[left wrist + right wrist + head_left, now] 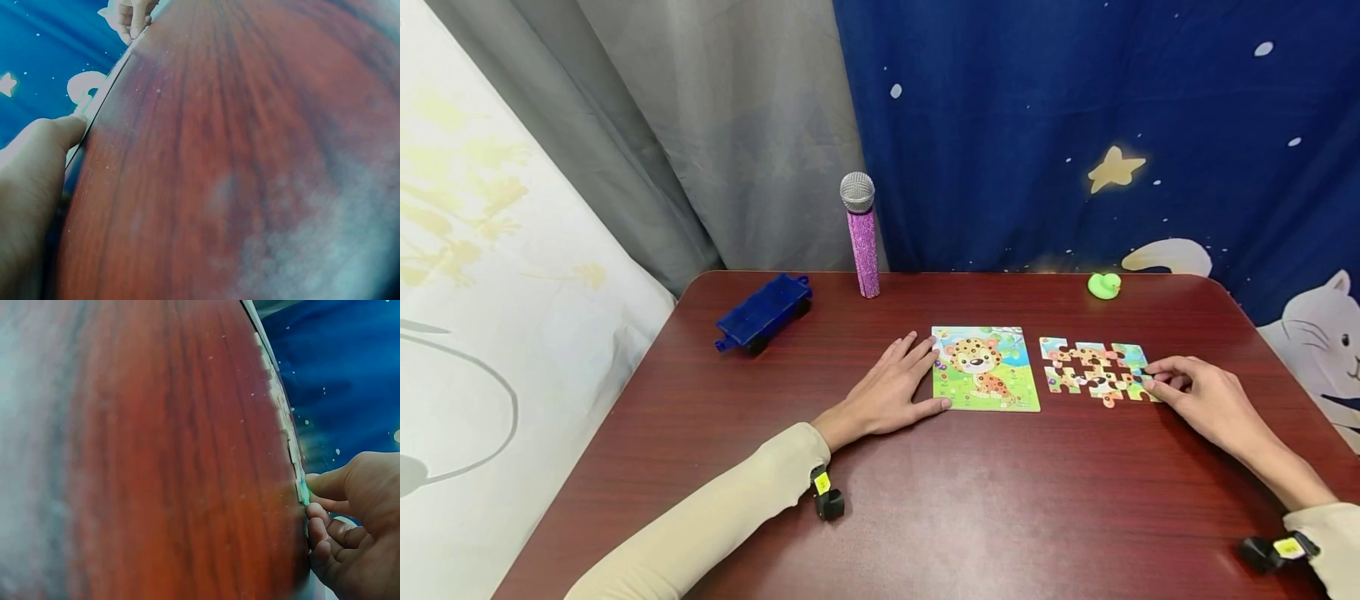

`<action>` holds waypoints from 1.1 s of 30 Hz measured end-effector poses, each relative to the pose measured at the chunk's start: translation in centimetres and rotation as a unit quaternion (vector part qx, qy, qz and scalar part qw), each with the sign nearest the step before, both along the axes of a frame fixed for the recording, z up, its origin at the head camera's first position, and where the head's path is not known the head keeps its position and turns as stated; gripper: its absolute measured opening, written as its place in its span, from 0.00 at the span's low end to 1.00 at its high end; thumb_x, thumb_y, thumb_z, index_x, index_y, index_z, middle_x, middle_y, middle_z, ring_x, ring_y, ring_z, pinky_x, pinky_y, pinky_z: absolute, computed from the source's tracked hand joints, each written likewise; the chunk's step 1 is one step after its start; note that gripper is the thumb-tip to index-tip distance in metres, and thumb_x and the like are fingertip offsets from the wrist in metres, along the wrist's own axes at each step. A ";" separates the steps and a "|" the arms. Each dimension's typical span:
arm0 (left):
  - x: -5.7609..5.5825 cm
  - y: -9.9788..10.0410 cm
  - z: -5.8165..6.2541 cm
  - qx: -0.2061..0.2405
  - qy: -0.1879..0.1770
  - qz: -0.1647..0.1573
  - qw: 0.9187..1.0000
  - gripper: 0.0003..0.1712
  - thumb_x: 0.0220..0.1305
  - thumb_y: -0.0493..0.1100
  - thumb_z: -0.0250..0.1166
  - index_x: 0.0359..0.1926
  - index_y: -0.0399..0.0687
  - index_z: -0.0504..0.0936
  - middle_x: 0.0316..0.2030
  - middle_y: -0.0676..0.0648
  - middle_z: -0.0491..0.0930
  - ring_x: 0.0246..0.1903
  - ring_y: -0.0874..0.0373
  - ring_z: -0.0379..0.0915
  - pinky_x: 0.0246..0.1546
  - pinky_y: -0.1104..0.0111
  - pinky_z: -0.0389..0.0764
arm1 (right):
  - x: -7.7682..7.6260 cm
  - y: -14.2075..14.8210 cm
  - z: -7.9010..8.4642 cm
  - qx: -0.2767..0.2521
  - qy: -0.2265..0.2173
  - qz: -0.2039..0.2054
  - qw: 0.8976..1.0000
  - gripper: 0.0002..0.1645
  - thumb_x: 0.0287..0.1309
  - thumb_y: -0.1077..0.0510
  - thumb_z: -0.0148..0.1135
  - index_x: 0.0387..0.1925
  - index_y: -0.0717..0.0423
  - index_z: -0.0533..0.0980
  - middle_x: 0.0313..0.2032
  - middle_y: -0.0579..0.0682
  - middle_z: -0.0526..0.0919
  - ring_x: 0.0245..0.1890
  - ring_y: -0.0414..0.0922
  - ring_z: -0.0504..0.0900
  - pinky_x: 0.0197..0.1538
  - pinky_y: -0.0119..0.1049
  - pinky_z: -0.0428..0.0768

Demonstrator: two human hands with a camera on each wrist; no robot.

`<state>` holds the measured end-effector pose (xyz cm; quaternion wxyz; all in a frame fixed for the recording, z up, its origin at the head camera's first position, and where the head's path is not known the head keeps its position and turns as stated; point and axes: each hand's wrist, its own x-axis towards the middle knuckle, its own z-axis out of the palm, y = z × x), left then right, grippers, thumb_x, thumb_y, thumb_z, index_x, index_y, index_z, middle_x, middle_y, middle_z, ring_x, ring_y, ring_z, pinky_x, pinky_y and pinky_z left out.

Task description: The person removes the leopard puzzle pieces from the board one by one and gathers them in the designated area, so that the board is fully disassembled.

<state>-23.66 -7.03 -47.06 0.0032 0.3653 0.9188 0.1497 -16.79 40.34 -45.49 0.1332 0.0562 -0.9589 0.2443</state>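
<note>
A square puzzle board (985,367) with a spotted leopard cub picture lies flat on the table. My left hand (887,387) lies beside it with fingers extended, fingertips and thumb at the board's left edge. To the right of the board lie several loose jigsaw pieces (1086,367), close together with gaps between some. My right hand (1210,404) is at the right end of these pieces, thumb and index finger pinching a green-edged puzzle piece (304,492). In the left wrist view, the left thumb (69,130) rests at the board's edge.
A blue toy wagon (765,311) stands at the back left of the dark red table (970,500). Behind the board, a purple microphone (865,250) stands upright. A green rubber duck (1103,286) sits near the back right edge. Curtains hang behind the table.
</note>
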 end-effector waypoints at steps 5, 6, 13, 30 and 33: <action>0.0 0.1 0.1 0.002 -0.003 0.000 1.000 0.53 0.78 0.75 0.57 0.87 0.44 0.62 0.88 0.45 0.54 0.88 0.43 0.39 0.87 0.52 0.40 | 0.3 -0.3 0.6 -0.013 0.001 -0.006 1.000 0.11 0.70 0.61 0.74 0.49 0.64 0.87 0.36 0.54 0.88 0.30 0.31 0.74 0.33 0.24 0.67; 0.0 0.1 0.1 0.002 -0.003 0.000 1.000 0.53 0.78 0.75 0.57 0.87 0.44 0.62 0.87 0.45 0.54 0.88 0.43 0.39 0.87 0.52 0.40 | 0.3 -0.4 0.8 -0.017 0.005 -0.004 1.000 0.11 0.70 0.61 0.74 0.49 0.63 0.87 0.37 0.55 0.89 0.30 0.31 0.74 0.33 0.24 0.68; 0.0 0.0 0.5 0.003 -0.010 -0.003 1.000 0.55 0.75 0.75 0.59 0.87 0.45 0.62 0.87 0.45 0.55 0.88 0.43 0.38 0.87 0.50 0.40 | 0.2 -2.6 2.0 -0.044 0.018 0.019 0.999 0.08 0.72 0.60 0.73 0.48 0.60 0.88 0.38 0.53 0.89 0.28 0.32 0.76 0.32 0.23 0.70; 0.1 -0.3 0.7 0.005 0.002 -0.012 1.000 0.54 0.73 0.75 0.62 0.83 0.42 0.68 0.86 0.42 0.57 0.87 0.42 0.45 0.87 0.52 0.46 | -0.8 -10.1 3.4 -0.083 0.009 0.125 0.989 0.09 0.69 0.63 0.76 0.50 0.56 0.90 0.35 0.44 0.86 0.29 0.39 0.79 0.32 0.26 0.75; 0.0 -0.3 0.5 0.007 0.000 -0.011 1.000 0.54 0.74 0.75 0.62 0.84 0.44 0.67 0.86 0.43 0.57 0.87 0.43 0.43 0.87 0.53 0.45 | -1.2 -11.3 3.5 -0.080 -0.001 0.138 0.987 0.09 0.70 0.63 0.75 0.50 0.56 0.90 0.36 0.43 0.85 0.32 0.40 0.79 0.34 0.28 0.76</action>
